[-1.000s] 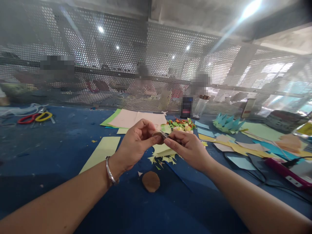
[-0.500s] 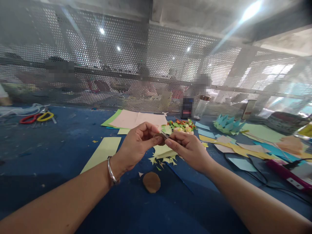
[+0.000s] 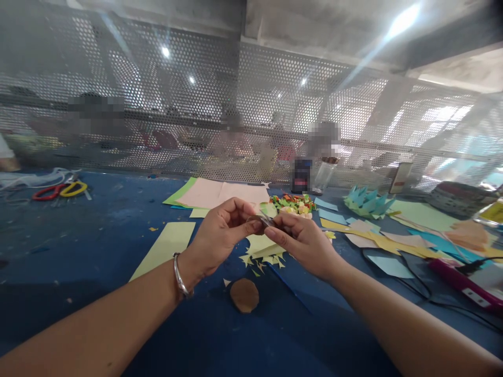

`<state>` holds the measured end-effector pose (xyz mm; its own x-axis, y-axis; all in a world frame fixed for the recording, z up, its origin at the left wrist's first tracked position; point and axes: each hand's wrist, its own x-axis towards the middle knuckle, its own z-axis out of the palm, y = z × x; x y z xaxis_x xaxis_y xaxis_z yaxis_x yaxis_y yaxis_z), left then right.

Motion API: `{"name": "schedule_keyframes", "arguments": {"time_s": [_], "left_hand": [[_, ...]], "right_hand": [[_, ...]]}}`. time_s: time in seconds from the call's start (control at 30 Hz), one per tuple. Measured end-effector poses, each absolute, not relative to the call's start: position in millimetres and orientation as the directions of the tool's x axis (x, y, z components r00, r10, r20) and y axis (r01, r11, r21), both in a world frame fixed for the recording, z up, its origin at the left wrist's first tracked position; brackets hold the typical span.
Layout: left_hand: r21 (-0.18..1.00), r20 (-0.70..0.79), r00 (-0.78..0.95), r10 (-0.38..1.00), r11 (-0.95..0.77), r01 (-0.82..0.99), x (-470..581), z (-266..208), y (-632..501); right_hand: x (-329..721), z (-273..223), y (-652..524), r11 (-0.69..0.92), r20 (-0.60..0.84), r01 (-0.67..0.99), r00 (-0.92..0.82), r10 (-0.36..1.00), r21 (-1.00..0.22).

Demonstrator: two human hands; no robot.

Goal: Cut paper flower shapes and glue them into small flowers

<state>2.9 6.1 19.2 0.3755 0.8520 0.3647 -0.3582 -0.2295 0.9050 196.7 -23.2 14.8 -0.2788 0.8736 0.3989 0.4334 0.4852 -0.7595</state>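
Observation:
Over the middle of the table, my left hand (image 3: 231,225), a silver bangle at its wrist, pinches a small curved brown piece (image 3: 256,218) that looks like paper. The fingers of my right hand (image 3: 301,234) are closed on a slim, pointed metal tool (image 3: 268,220), perhaps tweezers; the rest of it is hidden in the hand. Its tip meets the brown piece. Below the hands lies a flat, rounded brown paper piece (image 3: 244,295). A thin blue stick (image 3: 290,287) rests to its right, and pale yellow cut paper (image 3: 264,246) lies under the fingers.
Red and yellow-handled scissors (image 3: 73,188) lie at the far left. Pink sheets (image 3: 223,189) and a pile of small paper flowers (image 3: 293,203) are behind the hands. At right are a blue folded-paper piece (image 3: 365,201), paper strips and a magenta power strip (image 3: 459,283) with cables.
The metal tool and the brown piece have turned slightly between my fingers. Both hands stay in nearly the same place.

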Motion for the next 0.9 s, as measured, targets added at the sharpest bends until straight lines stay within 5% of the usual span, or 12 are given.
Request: {"name": "schedule_keyframes", "arguments": {"time_s": [0.57,0.9], "left_hand": [[0.902,0.357,0.378,0.854,-0.211,-0.376,4.2,20.7,3.8],[0.905,0.358,0.388,0.849,-0.213,-0.368,3.6,21.1,4.2]], "right_hand": [[196.9,16.5,-25.6,0.527,0.472,0.569,-0.257,0.843,-0.631],[198.6,14.0,-25.0,0.503,0.451,0.549,-0.240,0.860,-0.667]]}}
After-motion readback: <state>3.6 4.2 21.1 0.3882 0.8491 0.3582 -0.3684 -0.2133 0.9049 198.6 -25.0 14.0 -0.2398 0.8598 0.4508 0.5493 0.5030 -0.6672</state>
